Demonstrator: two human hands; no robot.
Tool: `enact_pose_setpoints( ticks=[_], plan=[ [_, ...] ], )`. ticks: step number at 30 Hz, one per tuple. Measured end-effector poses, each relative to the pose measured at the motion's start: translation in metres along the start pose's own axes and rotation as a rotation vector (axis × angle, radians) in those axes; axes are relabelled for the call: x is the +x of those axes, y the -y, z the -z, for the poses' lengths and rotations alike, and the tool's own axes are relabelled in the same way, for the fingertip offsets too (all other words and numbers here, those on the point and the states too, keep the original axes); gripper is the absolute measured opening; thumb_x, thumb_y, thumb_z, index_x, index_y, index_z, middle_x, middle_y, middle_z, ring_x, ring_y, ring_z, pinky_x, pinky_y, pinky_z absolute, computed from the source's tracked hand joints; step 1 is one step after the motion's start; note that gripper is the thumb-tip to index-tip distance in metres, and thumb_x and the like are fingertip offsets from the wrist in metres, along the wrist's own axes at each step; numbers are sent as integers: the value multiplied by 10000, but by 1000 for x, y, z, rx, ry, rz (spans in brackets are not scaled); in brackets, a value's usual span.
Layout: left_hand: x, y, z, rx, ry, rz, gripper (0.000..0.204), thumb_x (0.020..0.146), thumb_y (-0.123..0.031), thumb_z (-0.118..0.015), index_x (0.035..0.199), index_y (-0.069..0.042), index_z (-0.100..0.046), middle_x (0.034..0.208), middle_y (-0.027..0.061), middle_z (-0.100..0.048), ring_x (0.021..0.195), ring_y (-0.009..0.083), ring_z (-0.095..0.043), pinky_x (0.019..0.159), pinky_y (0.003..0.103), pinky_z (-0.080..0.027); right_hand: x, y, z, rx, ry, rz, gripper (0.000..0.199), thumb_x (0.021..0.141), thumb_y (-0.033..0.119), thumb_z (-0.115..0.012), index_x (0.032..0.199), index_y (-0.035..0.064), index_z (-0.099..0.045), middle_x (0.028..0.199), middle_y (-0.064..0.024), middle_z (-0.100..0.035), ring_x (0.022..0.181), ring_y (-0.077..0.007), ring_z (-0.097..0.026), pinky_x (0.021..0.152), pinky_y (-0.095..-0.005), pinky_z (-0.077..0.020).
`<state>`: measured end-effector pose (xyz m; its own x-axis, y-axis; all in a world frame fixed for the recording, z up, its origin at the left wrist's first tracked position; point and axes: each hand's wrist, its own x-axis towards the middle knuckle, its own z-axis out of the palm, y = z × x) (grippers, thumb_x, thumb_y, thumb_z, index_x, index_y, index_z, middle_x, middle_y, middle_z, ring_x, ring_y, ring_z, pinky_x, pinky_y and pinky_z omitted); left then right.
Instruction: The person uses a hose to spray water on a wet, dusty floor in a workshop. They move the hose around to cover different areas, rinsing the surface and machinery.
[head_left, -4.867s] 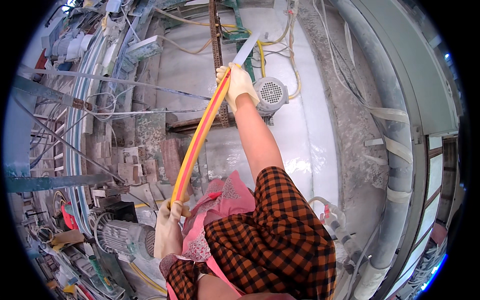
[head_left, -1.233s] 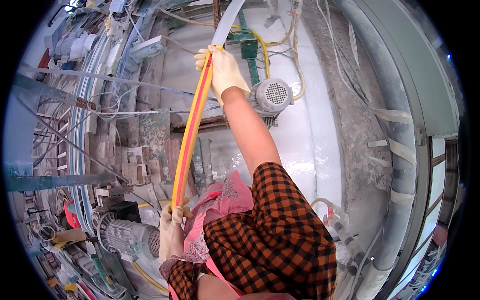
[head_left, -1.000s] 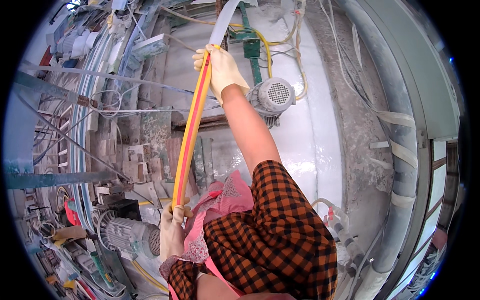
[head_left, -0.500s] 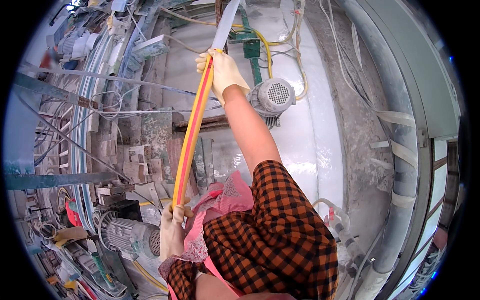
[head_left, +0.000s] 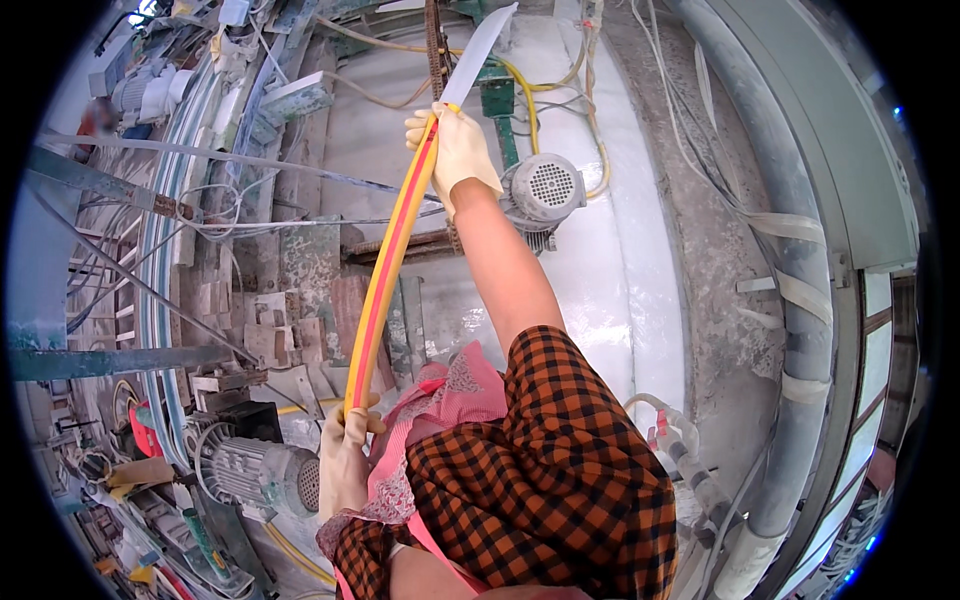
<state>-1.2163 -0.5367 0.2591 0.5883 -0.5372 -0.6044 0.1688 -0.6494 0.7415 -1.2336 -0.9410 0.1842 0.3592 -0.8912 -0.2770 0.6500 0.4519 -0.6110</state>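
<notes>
A yellow hose (head_left: 385, 265) with a red stripe runs slantwise between my two hands, bowed slightly to the left. My right hand (head_left: 458, 150), in a cream rubber glove, grips it close to its far end, arm stretched forward. Out of that end comes a pale, translucent, blade-shaped streak (head_left: 480, 55) that looks like a jet of water, leaning to the right. Close to my body my left hand (head_left: 344, 460), gloved alike, is closed around the lower part of the hose. Below that grip the hose is hidden.
A grey motor (head_left: 547, 188) stands just right of my right wrist, on a wet, whitish floor (head_left: 610, 290). Another motor (head_left: 262, 474) sits at lower left beside blue-and-white belts (head_left: 165, 260). A thick pipe (head_left: 800, 330) runs along the right. Loose cables (head_left: 225, 205) and metal bars cross the left.
My right hand has moved slightly right and nearer, taking the hose end along. The pale streak now slants further right. My left hand stays in place.
</notes>
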Motion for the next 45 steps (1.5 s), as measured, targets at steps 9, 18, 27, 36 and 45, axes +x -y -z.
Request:
enact_pose_setpoints(
  ticks=[9,18,27,36,45],
  plan=[
    [8,19,8,-22,23,-23,544,981,-479,-605,1283,-27,-615,936,44,-615,925,140,-580,776,279,-493,-7,7,-5,-8,16,45,218,1041,210,-498,1050,4,-571,843,-160,-674,634,-206,-648,620,-347,-553],
    [5,22,7,-91,41,-21,533,1005,-490,-610,1279,-33,-607,930,28,-603,884,116,-568,697,250,-482,-17,17,-14,1,20,75,248,1051,192,-511,1063,-48,-574,866,-184,-660,635,-221,-631,633,-362,-544],
    [0,21,5,-57,2,-32,535,999,-483,-607,1282,-28,-610,915,26,-608,867,110,-557,679,244,-449,-23,20,-25,11,56,77,237,1042,187,-505,1062,-40,-573,853,-186,-663,618,-218,-632,612,-359,-538],
    [-11,7,-1,-68,-30,-21,516,1006,-457,-584,1266,-14,-625,901,34,-622,856,128,-565,778,269,-467,-5,-7,-16,-4,61,-4,246,1040,210,-503,1057,-22,-584,872,-184,-686,641,-211,-652,634,-356,-557],
    [-12,12,10,92,-124,-53,471,1000,-378,-534,1238,12,-653,874,67,-644,885,181,-590,913,334,-448,-16,-25,6,30,-34,-51,271,1062,231,-474,1059,-17,-583,897,-170,-705,695,-208,-676,696,-348,-588]
  ],
)
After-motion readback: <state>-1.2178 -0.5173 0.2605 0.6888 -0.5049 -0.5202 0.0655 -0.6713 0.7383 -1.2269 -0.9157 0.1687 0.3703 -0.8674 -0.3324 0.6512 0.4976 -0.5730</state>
